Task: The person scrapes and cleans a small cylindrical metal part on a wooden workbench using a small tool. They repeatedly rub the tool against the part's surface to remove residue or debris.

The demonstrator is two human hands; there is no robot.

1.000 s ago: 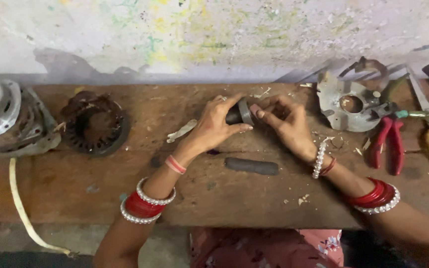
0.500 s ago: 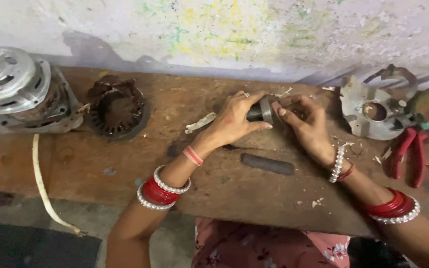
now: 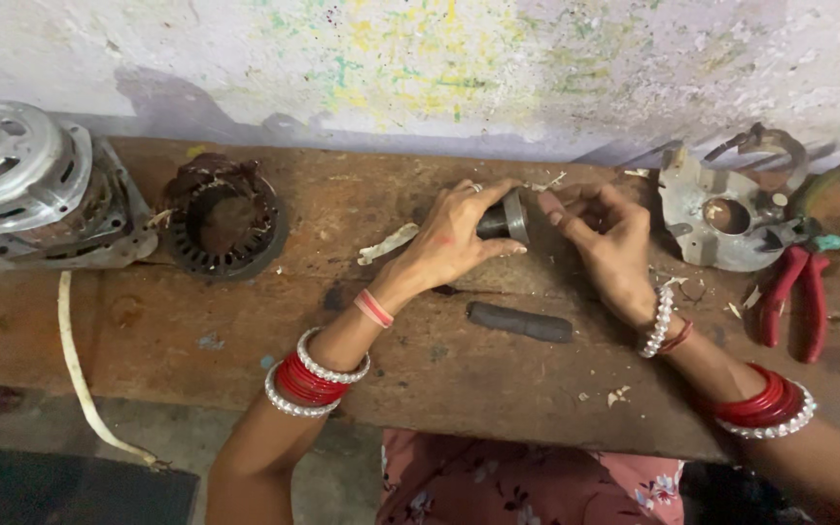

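Small metal cylinder (image 3: 505, 218), dark with a brighter rim at its right end, is held just above the desk (image 3: 148, 331) near the wall, gripped by the left hand (image 3: 454, 243), whose fingers are closed around its left part. The right hand (image 3: 607, 243) is seen just beside the rim end, its fingers curled loosely and its fingertips close to the rim; whether they touch it cannot be told. The part is judged rigid and rather heavy for its bulk, smooth enough to turn or slip in the fingers, and not fragile; a hold around the dark barrel, with the rim left free, is judged the surest. Nothing that serves plainly as a container is seen. The nearest to one is the dark round stator (image 3: 224, 226) lying at the left, whose hollow middle appears to hold only grime. Beside it a silvery motor housing (image 3: 21, 185) is set, closed, its inside hidden. A dark short bar (image 3: 520, 323) lies on the desk below the hands, and a flat metal end plate (image 3: 721, 219) with a round hole and red-handled pliers (image 3: 794, 297) are laid at the right
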